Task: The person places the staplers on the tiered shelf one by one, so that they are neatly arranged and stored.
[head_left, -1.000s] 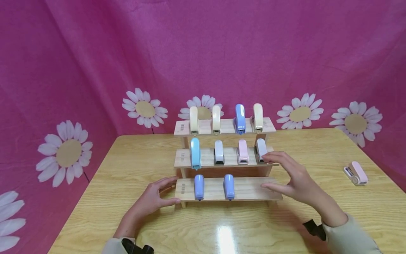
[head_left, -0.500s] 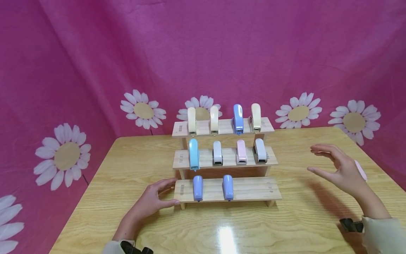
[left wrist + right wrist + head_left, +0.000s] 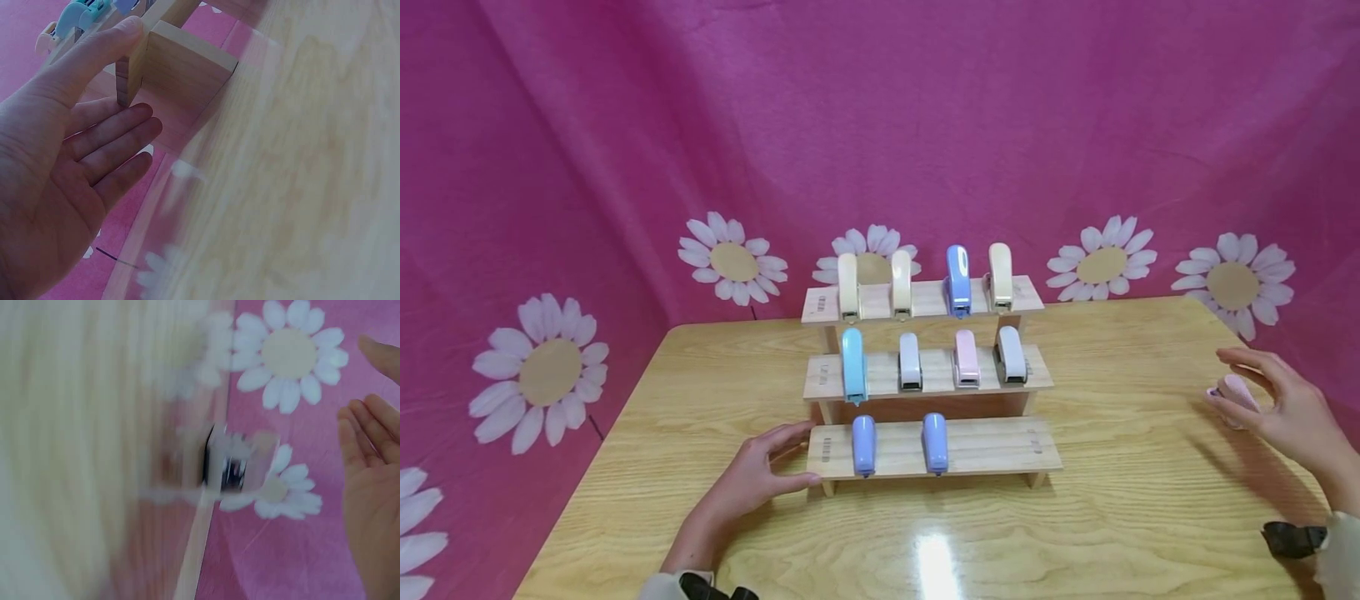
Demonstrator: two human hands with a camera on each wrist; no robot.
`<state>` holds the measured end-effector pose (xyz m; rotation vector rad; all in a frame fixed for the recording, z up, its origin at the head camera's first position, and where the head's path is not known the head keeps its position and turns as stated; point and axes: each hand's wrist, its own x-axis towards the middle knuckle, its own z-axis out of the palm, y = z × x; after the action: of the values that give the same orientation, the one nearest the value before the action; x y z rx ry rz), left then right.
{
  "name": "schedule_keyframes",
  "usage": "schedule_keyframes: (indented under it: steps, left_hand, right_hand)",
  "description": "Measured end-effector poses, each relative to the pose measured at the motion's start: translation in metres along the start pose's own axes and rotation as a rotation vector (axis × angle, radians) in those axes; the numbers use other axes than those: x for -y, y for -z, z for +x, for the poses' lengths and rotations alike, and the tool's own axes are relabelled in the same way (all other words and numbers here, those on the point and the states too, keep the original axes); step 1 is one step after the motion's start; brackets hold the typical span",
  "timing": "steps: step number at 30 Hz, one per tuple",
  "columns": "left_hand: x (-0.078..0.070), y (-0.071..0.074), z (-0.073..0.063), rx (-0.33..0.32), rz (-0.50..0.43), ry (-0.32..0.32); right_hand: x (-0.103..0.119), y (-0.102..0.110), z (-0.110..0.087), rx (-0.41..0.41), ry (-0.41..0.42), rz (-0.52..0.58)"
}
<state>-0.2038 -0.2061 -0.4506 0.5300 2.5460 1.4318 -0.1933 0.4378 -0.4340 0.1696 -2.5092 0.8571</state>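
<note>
A three-tier wooden display rack (image 3: 992,446) stands on the table with staplers in rows. My left hand (image 3: 752,479) holds the left end of its bottom shelf between thumb and fingers; the left wrist view shows the board's end (image 3: 128,75) there. At the far right, my right hand (image 3: 1288,408) reaches around a pink stapler (image 3: 1235,390), its thumb in front and fingers above. In the right wrist view the stapler (image 3: 234,465) is blurred and stands apart from the open right hand (image 3: 375,462).
The top shelf bears cream staplers (image 3: 901,283) and a blue one (image 3: 958,279). On the middle shelf are a light-blue stapler (image 3: 853,367), a pink one (image 3: 966,358) and two pale ones (image 3: 1012,354). Two periwinkle staplers (image 3: 935,442) sit below. A magenta curtain (image 3: 880,125) hangs behind.
My right hand has left the pale stapler at the middle shelf's right end and moved right to the pink stapler on the table. The left hand stays at the rack.
</note>
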Motion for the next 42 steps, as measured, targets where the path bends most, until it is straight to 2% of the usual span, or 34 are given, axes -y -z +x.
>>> schedule_keyframes:
  steps: [8, 12, 18, 22, 29, 32, 37, 42]
  left_hand:
    - [0.000, 0.000, 0.000, 0.004, 0.006, 0.002]
    - [-0.001, 0.000, 0.000, 0.000, 0.004, 0.010]
    - [-0.002, 0.000, -0.001, -0.004, 0.003, -0.033]
    - [-0.001, 0.000, -0.001, -0.001, 0.002, -0.059]
    - [-0.001, 0.001, -0.001, 0.001, 0.013, -0.050]
    - [-0.002, 0.001, -0.001, 0.001, 0.023, -0.029]
    - [-0.001, 0.001, -0.001, 0.010, 0.011, -0.042]
    - [-0.001, 0.000, -0.001, 0.000, 0.018, -0.023]
  right_hand:
    - [-0.035, 0.012, -0.003, 0.180, -0.023, -0.236]
    - [-0.050, 0.015, -0.002, 0.222, 0.014, -0.271]
    - [-0.061, 0.015, 0.000, 0.231, 0.117, -0.253]
    - [-0.063, 0.014, 0.003, 0.234, 0.145, -0.275]
    - [-0.060, 0.016, 0.007, 0.214, 0.059, -0.323]
    - [-0.058, 0.018, 0.006, 0.181, 0.066, -0.339]
    - [-0.053, 0.018, 0.005, 0.142, 0.095, -0.332]
    - [-0.050, 0.017, 0.006, 0.167, 0.101, -0.329]
